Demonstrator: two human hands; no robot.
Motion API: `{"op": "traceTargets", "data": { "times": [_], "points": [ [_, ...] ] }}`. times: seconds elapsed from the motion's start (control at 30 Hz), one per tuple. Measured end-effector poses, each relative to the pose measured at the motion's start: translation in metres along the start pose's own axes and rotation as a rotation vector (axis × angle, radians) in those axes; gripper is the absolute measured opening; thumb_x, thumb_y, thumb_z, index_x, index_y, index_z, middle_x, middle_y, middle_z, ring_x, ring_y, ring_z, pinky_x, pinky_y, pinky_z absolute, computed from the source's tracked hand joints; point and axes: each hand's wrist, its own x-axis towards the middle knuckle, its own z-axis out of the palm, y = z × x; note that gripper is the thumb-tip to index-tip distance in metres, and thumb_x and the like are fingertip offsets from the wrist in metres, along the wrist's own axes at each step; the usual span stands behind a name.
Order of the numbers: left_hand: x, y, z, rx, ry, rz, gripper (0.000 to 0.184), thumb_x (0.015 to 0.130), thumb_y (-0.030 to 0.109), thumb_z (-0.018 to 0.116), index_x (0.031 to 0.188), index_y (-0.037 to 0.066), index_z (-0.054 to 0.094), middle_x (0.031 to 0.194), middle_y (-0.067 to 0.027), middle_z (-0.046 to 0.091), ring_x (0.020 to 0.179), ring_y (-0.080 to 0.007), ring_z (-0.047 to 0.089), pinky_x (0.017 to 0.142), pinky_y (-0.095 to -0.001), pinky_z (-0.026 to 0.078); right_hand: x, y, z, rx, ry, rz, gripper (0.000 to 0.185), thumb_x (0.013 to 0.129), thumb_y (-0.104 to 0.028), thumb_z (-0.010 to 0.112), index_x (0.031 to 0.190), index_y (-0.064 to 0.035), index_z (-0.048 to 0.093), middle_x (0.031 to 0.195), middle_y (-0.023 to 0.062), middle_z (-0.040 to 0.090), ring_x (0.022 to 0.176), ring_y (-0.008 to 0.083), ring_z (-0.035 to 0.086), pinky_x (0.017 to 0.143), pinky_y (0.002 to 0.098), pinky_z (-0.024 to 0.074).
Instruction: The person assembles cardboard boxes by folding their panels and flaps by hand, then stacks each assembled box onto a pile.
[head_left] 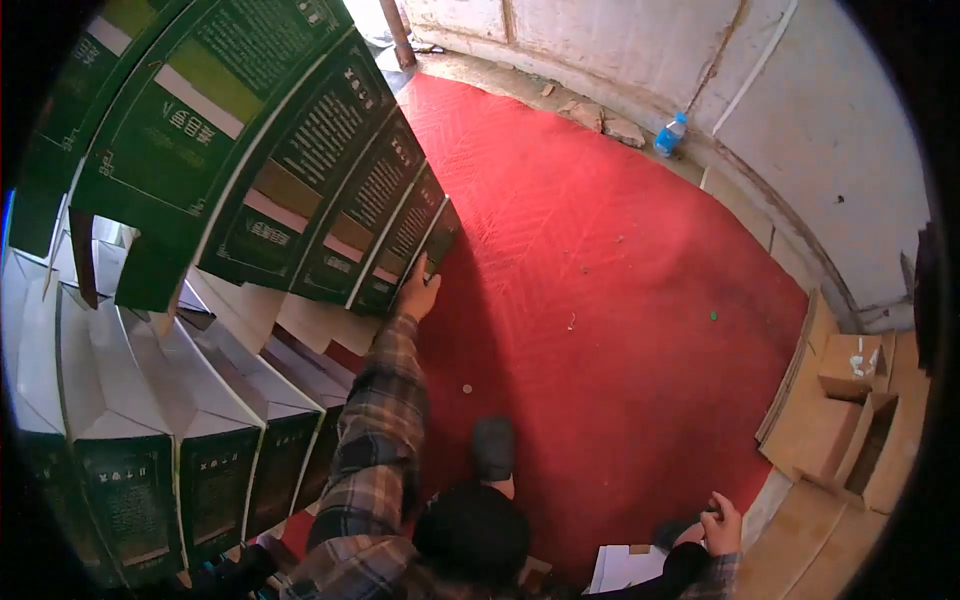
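Note:
My left hand is at the lower right end of a leaning row of dark green printed boxes. Its fingers press on the edge of the end green box, and some of them are hidden. Beneath that row stand more green boxes with open tops and white insides. My right hand is low at the right, above a dark shoe, with its bent fingers apart and nothing visible in them. Close to it, a white flat box or sheet lies on the floor.
A red mat covers the floor, with small scraps on it. Brown cardboard boxes are stacked along the right. A blue-labelled plastic bottle stands by the pale wall, near broken rubble. My grey shoe is on the mat.

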Motion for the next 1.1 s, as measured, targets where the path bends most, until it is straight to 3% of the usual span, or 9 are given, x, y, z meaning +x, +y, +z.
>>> {"op": "traceTargets", "data": {
  "times": [0.13,0.23,0.33,0.43,0.53,0.6,0.87,1.0,1.1],
  "points": [
    [0.033,-0.030,-0.016,0.129,0.092,0.067,0.065,0.089,0.033,0.052,0.145,0.026,0.020,0.127,-0.0221,0.049,0.112,-0.0418,0.049,0.092,-0.0476,0.040,0.003,-0.013,0.000,0.016,-0.019,0.008,0.048,0.076,-0.005,0.063,0.122,0.0000,0.053,0.106,0.0148,0.060,0.081,0.0172,0.060,0.073,0.0318,0.0496],
    [0.048,-0.029,-0.038,0.098,0.072,-0.048,0.065,0.089,0.035,0.052,0.145,0.026,0.020,0.124,-0.0226,0.052,0.108,-0.0425,0.051,0.090,-0.0485,0.041,0.014,-0.005,0.006,-0.023,-0.024,0.062,0.047,0.076,-0.004,0.063,0.122,-0.0008,0.053,0.104,0.0143,0.060,0.081,0.0160,0.059,0.073,0.0319,0.0495],
    [0.064,-0.035,-0.055,0.089,0.125,-0.032,0.066,0.087,0.037,0.053,0.144,0.027,0.021,0.121,-0.0230,0.053,0.105,-0.0438,0.052,0.089,-0.0496,0.041,0.024,0.013,0.011,-0.012,0.010,-0.041,0.041,0.077,0.000,0.060,0.118,0.0002,0.054,0.100,0.0116,0.061,0.073,0.0133,0.058,0.062,0.0270,0.0504],
    [0.070,-0.042,-0.071,0.136,0.165,-0.051,0.068,0.086,0.038,0.053,0.145,0.026,0.020,0.119,-0.0246,0.054,0.105,-0.0442,0.052,0.087,-0.0497,0.042,0.034,0.010,0.014,0.044,-0.020,0.042,0.041,0.077,0.001,0.062,0.117,-0.0004,0.055,0.098,0.0111,0.062,0.076,0.0148,0.059,0.065,0.0286,0.0510],
    [0.084,-0.049,-0.084,0.164,0.198,-0.064,0.069,0.086,0.037,0.053,0.145,0.027,0.018,0.121,-0.0250,0.053,0.106,-0.0442,0.052,0.088,-0.0494,0.042,0.037,-0.012,0.020,-0.109,-0.005,-0.080,0.041,0.076,0.001,0.063,0.116,-0.0009,0.056,0.096,0.0105,0.062,0.082,0.0164,0.059,0.072,0.0302,0.0509],
    [0.086,-0.049,-0.090,0.159,0.198,-0.090,0.070,0.086,0.037,0.053,0.145,0.027,0.017,0.123,-0.0249,0.052,0.108,-0.0441,0.051,0.089,-0.0491,0.042,0.037,-0.027,0.023,-0.118,-0.018,0.019,0.041,0.076,0.001,0.063,0.116,-0.0014,0.056,0.096,0.0104,0.063,0.089,0.0181,0.060,0.078,0.0317,0.0500],
    [0.093,-0.053,-0.105,0.207,0.291,-0.154,0.079,0.083,0.034,0.057,0.146,0.028,0.010,0.140,-0.0185,0.038,0.121,-0.0405,0.044,0.097,-0.0423,0.039,0.046,-0.007,0.026,-0.094,-0.041,0.039,0.042,0.076,0.001,0.063,0.117,-0.0015,0.056,0.097,0.0100,0.063,0.090,0.0187,0.060,0.079,0.0318,0.0495],
    [0.086,-0.055,-0.093,-0.008,0.336,-0.027,0.091,0.078,0.028,0.065,0.147,0.018,0.006,0.141,-0.0248,0.034,0.126,-0.0372,0.040,0.103,-0.0407,0.034,0.048,-0.019,0.031,-0.083,-0.055,0.049,0.041,0.077,0.001,0.062,0.117,-0.0017,0.056,0.098,0.0096,0.062,0.088,0.0181,0.060,0.078,0.0310,0.0494],
    [0.100,-0.081,-0.071,-0.128,0.468,0.092,0.098,0.073,0.024,0.071,0.144,0.001,0.007,0.146,-0.0242,0.023,0.134,-0.0326,0.029,0.109,-0.0372,0.026,0.045,-0.023,0.024,-0.104,-0.130,0.039,0.044,0.079,-0.002,0.061,0.122,-0.0017,0.053,0.104,0.0120,0.061,0.094,0.0195,0.058,0.081,0.0323,0.0475]
  ]
}}
